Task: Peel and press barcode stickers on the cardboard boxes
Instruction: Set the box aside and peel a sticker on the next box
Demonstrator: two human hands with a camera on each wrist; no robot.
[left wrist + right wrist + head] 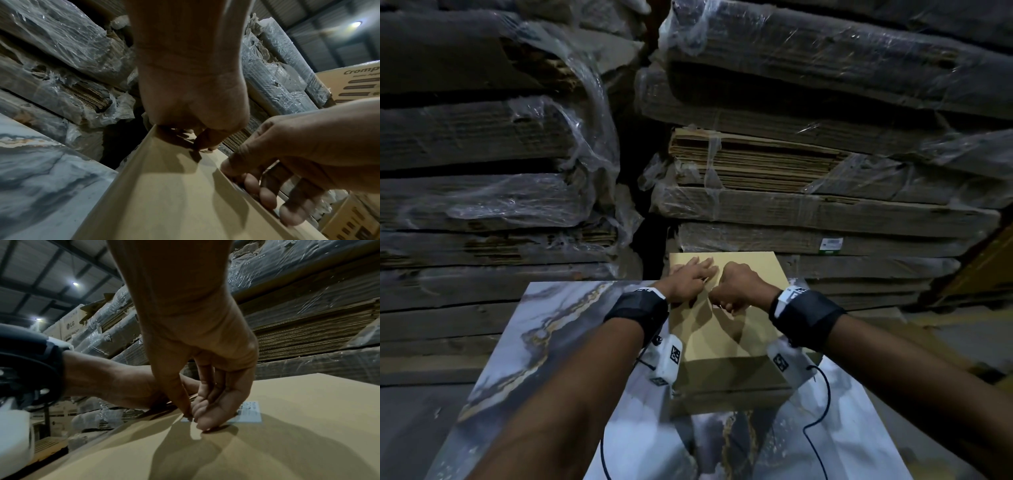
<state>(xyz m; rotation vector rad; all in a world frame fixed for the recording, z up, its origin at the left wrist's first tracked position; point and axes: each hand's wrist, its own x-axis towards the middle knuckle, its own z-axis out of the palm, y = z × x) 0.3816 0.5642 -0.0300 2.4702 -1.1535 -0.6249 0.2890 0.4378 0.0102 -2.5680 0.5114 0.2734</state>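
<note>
A plain cardboard box (722, 346) stands on the marble-patterned table, with both hands on its top. My left hand (697, 275) lies with straight fingers on the far left part of the top; in the left wrist view its thumb (205, 142) touches the box (164, 194). A white barcode sticker (251, 414) lies flat on the box (298, 451). My right hand (195, 417) is curled, thumb and fingertips pinching the sticker's left edge. In the head view the right hand (734, 286) hides the sticker.
The marble table (534, 342) extends left of the box. Tall stacks of plastic-wrapped flat cardboard (791, 171) rise right behind the table, one bearing a small label (831, 245). Printed cartons (353, 84) stand to the right. A black cable (822, 404) hangs from the right wrist.
</note>
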